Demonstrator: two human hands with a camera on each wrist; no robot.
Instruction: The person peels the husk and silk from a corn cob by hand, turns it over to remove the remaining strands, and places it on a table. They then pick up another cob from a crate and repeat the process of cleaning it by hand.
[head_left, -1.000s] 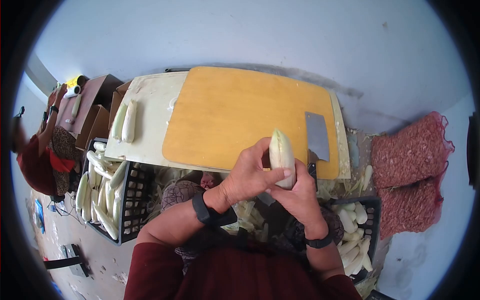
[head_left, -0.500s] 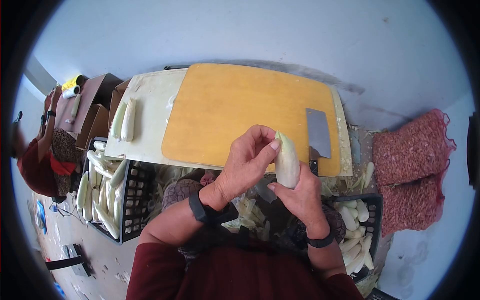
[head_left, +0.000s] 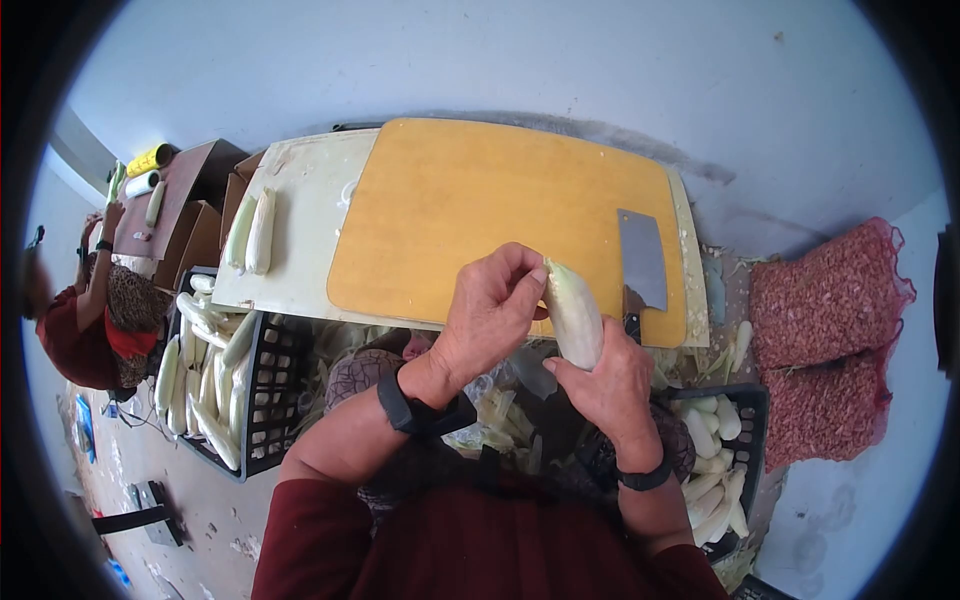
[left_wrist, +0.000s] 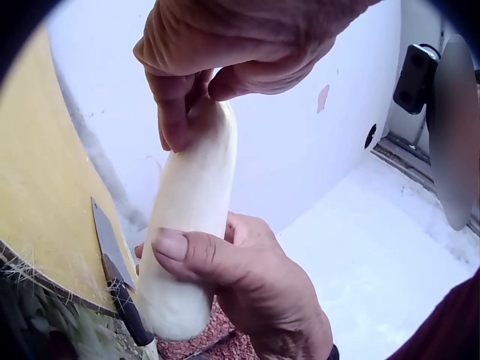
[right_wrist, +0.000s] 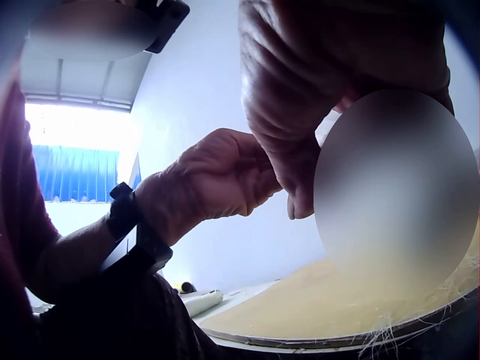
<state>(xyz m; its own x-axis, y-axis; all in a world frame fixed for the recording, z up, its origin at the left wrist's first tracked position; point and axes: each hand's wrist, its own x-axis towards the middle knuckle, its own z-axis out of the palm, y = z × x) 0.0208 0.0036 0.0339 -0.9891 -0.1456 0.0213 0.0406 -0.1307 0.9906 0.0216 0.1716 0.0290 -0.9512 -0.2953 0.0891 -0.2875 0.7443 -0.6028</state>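
An ear of corn (head_left: 575,322) in pale, greenish-white husk is held upright and slightly tilted over the front of the yellow board (head_left: 480,220). My right hand (head_left: 612,390) grips its lower end, with the thumb (left_wrist: 199,255) lying across the husk in the left wrist view. At the pointed upper end, my left hand (head_left: 488,312) pinches the tip between thumb and fingers. In the right wrist view a blurred patch hides the ear. A cleaver (head_left: 643,260) with a dark handle lies on the board's right side.
Two husked-looking pale ears (head_left: 250,232) lie on the whitish tabletop (head_left: 300,180) at left. Black crates (head_left: 268,400) of ears stand left and right of my legs. Red mesh sacks (head_left: 830,300) are stacked at right. Another person (head_left: 85,330) works at far left.
My left hand has shifted from the ear's side up to its tip, and the thumb now pinches there. The ear has tilted leftward at the top; the right hand keeps its grip.
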